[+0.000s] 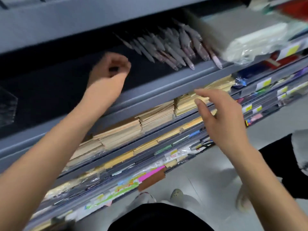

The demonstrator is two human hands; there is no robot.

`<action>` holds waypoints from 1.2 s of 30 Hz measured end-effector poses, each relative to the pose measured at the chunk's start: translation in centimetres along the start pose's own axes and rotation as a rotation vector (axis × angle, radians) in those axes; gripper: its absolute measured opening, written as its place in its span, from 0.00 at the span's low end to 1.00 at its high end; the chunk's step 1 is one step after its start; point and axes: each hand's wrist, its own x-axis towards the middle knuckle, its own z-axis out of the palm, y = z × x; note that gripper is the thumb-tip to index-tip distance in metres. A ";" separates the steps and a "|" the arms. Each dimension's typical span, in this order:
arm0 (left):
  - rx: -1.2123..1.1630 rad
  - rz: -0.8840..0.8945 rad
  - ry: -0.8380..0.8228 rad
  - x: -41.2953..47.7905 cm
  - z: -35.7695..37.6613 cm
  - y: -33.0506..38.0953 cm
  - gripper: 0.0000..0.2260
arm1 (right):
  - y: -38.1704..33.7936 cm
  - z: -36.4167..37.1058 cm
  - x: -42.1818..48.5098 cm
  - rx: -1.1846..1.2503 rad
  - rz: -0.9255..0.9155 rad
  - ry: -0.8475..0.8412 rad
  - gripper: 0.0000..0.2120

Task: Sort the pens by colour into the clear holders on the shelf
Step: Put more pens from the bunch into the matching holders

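Note:
A batch of grey pens (168,47) lies side by side on the dark shelf (150,87), tips toward the front lip, blurred by motion. A clear holder (7,107) stands at the far left of the same shelf. My left hand (108,70) reaches over the lip into the shelf, left of the pens and apart from them. Its fingers are curled round a dark hollow, and I see nothing plainly held. My right hand (221,117) hovers in front of the lower shelves with straight, spread fingers and holds nothing.
Stacks of tan envelopes (136,129) fill the shelf below, and packaged stationery (126,185) fills the rows under that. A plastic-wrapped white pack (256,42) sits right of the pens. My feet and a grey tiled floor (208,172) are below.

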 end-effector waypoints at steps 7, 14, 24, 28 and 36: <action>0.452 -0.158 -0.013 13.1 4.6 -3.5 0.23 | 2.7 1.4 8.0 -0.178 -0.115 -0.050 0.17; 0.438 -0.153 -0.073 16.8 7.4 -2.9 0.26 | 5.1 2.4 11.3 -0.168 -0.156 -0.114 0.12; 0.411 -0.094 -0.099 17.1 7.3 -3.2 0.24 | 4.6 3.1 14.4 -0.200 -0.171 -0.174 0.12; 0.416 -0.121 -0.080 17.5 7.2 -3.4 0.26 | 4.1 3.0 14.3 -0.200 -0.205 -0.158 0.13; 0.292 -0.071 -0.270 17.8 7.3 -3.7 0.29 | 2.9 3.8 15.0 -0.155 -0.246 -0.261 0.16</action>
